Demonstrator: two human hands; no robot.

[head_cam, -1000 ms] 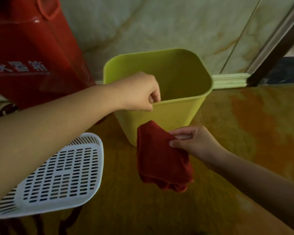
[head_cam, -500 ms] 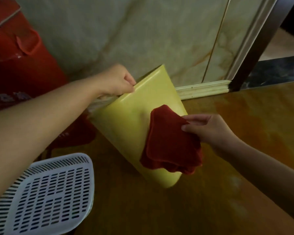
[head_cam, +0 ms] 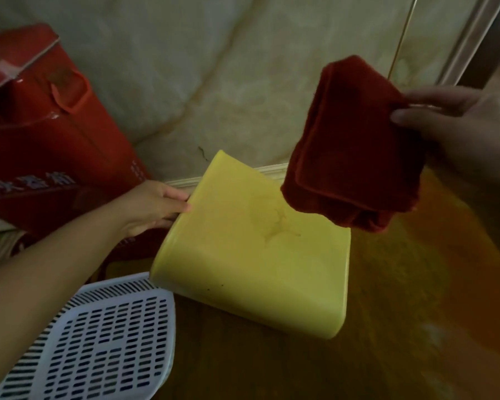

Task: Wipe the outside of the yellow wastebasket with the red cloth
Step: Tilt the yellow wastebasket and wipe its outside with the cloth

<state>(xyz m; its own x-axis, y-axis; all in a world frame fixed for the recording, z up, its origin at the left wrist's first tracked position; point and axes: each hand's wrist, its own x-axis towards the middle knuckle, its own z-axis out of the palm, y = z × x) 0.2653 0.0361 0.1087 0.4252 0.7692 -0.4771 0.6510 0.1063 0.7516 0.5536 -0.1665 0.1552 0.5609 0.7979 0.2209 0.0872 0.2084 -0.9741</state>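
Observation:
The yellow wastebasket (head_cam: 251,255) is tipped far over, its mouth turned away towards the wall and one broad side facing up at me. A faint smear marks that side. My left hand (head_cam: 153,207) grips its left edge near the rim. My right hand (head_cam: 456,134) holds the folded red cloth (head_cam: 355,145) up in the air, above and to the right of the basket. The cloth hangs clear of the basket's surface.
A white slotted plastic basket (head_cam: 98,342) lies at the lower left, touching the wastebasket's near corner. A large red box (head_cam: 41,134) stands at the left against the marble wall (head_cam: 214,67). The orange-brown floor (head_cam: 416,298) stretches to the right.
The wastebasket has been tipped further over, its side now facing up. My right hand lifted the cloth off the basket, up and to the right. My left hand shifted along the left edge.

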